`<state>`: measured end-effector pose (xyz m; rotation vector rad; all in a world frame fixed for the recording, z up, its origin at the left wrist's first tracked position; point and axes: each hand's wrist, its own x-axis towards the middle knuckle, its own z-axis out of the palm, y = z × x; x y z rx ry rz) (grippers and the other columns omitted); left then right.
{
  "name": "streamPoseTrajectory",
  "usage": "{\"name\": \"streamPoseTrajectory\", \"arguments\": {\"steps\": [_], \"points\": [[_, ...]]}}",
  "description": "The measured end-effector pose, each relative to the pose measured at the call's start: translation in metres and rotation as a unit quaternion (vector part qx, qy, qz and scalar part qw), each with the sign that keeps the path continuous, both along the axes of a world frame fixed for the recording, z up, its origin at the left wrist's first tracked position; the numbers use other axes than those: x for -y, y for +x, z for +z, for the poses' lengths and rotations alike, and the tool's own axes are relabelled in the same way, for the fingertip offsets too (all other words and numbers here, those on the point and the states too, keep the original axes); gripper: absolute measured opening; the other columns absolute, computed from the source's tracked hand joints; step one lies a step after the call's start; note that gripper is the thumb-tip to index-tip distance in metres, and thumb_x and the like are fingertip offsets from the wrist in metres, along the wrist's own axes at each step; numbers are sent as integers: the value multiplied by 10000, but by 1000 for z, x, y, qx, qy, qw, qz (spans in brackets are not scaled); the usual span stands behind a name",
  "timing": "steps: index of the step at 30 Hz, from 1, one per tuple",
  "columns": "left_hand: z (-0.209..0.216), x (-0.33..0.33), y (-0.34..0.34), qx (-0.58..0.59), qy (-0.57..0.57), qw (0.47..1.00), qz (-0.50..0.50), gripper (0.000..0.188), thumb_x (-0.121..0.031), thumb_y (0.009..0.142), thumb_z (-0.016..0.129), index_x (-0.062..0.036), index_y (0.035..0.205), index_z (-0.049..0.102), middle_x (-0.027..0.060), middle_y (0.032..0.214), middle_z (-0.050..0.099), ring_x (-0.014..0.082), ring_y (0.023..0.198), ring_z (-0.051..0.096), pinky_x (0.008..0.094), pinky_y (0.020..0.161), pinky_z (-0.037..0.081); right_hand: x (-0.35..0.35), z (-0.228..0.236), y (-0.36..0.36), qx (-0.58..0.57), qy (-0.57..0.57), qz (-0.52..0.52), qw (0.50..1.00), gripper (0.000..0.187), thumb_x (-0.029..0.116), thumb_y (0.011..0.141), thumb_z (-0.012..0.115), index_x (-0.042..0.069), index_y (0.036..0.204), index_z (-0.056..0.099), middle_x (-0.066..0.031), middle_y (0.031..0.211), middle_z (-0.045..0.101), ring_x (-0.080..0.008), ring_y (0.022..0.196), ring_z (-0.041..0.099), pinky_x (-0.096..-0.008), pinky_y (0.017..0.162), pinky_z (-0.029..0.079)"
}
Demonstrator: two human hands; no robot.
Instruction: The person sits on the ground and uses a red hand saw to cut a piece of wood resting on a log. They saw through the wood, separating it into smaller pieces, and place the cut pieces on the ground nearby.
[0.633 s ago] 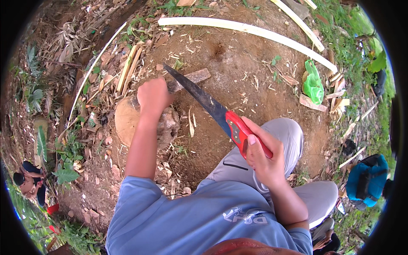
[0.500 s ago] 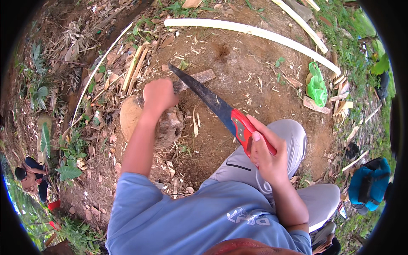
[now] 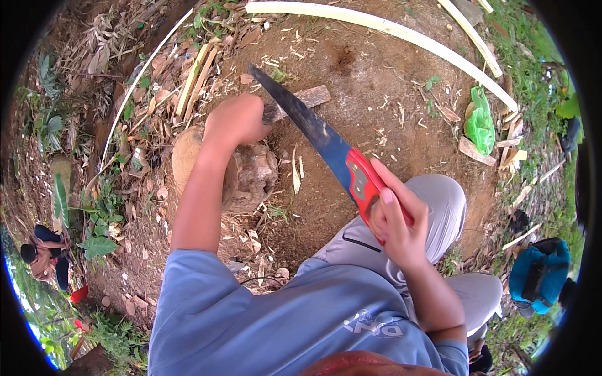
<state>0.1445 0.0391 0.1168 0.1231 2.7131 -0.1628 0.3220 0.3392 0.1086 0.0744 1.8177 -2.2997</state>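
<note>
Well, going by a clock laid over my view, a co-worker (image 3: 45, 254) sits far off between eight and nine. Two pale sticks (image 3: 195, 84) lie side by side on the leaf litter toward half past ten. The stump (image 3: 254, 175) is at about half past nine, partly hidden by my left forearm. My left hand (image 3: 235, 119), at half past ten, is curled like a fist over the near end of a short board (image 3: 310, 98), whose far end reaches out past twelve. My fingertips are hidden, so I can't tell whether they grip that board. The saw (image 3: 320, 135) slants across it, its tip toward half past ten, close to my knuckles; whether the blade touches the wood I can't tell. My right hand (image 3: 398, 219), between three and four, is wrapped firmly round the red handle. A green plastic bag (image 3: 481, 128) lies toward half past two, a blue bag (image 3: 539, 276) near four.

My main worry is the blade skipping sideways into my left knuckles, as they sit so near. The board might also roll or tip if my left hand's hold is loose, making the blade bind or bend.
</note>
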Motion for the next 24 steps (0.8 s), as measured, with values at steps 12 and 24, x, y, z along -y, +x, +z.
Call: {"name": "streamPoseTrajectory", "arguments": {"steps": [12,24], "points": [[-3,6,-3,-27,19,999,-1,373,-354,829,828,-11,974,802,216,1049,778,379,1011,764,486,910,612,141,-72,-141,-110,-27,-61,992,412,204,1127,614,3,1485,648,-15,999,712,-39,736,558,-240,636,473],[-1,4,-4,7,12,1000,-3,378,-348,862,840,16,942,776,216,993,771,383,946,761,485,865,611,-40,4,58,-18,84,26,996,506,253,1160,548,-19,1587,528,42,856,638,-5,660,460,-201,573,355]]}}
